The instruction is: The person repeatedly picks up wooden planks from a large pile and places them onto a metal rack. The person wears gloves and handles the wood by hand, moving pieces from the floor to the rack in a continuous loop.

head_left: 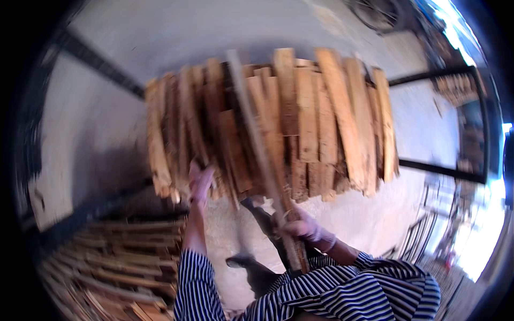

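My gloved right hand (305,227) is closed round the lower part of a long wooden strip (259,147). The strip slants up and to the left, over a row of wooden planks (305,117). A darker brown piece lies along the strip's lower end; I cannot tell whether it is separate. My gloved left hand (200,184) is at the near ends of the planks on the left, its blurred fingers looking apart. Whether it touches a plank is unclear. The planks lie side by side, pointing away from me, with uneven ends.
Dark metal bars (441,170) stick out from both sides of the plank row. More wooden strips (118,262) are piled at lower left. A wheel (377,13) is at the far upper right. Metal racks (420,232) stand on the right, near a bright opening.
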{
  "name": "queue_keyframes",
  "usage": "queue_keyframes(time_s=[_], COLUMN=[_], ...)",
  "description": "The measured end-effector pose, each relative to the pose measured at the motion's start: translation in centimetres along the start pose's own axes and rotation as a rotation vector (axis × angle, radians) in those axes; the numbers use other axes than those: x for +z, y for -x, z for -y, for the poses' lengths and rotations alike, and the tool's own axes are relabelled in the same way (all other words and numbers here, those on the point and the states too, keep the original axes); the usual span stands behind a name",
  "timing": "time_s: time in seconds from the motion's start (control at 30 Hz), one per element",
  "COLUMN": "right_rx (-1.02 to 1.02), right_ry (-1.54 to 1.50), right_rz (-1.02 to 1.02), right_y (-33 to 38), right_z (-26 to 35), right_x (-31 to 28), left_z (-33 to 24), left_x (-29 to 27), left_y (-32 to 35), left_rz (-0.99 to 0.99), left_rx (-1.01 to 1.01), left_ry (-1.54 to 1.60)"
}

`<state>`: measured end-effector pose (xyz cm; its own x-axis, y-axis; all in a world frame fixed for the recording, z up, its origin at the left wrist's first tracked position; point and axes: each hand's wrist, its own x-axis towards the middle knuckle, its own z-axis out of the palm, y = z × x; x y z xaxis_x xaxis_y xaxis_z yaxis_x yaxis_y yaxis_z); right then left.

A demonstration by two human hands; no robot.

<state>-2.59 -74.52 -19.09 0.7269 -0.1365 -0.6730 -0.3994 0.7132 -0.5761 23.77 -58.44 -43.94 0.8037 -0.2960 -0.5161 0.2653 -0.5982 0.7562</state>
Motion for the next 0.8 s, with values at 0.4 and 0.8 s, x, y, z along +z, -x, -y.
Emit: queue_keyframes(time_s=[0.4,0.8], right_rx=[-0.158,-0.354], right_ry=[0.963,1.006], right_rz=[-0.527,-1.409], right_y=[-13.4,7.4], right_z=[-5.5,10.0], right_x=[-1.9,-25.2], left_z=[-0.3,-22.5], left_x=[2.9,20.9], left_y=[8.0,23.4], left_rz=[0.011,0.621], left_rx=[0.002,0.182], left_ry=[0.419,0.447])
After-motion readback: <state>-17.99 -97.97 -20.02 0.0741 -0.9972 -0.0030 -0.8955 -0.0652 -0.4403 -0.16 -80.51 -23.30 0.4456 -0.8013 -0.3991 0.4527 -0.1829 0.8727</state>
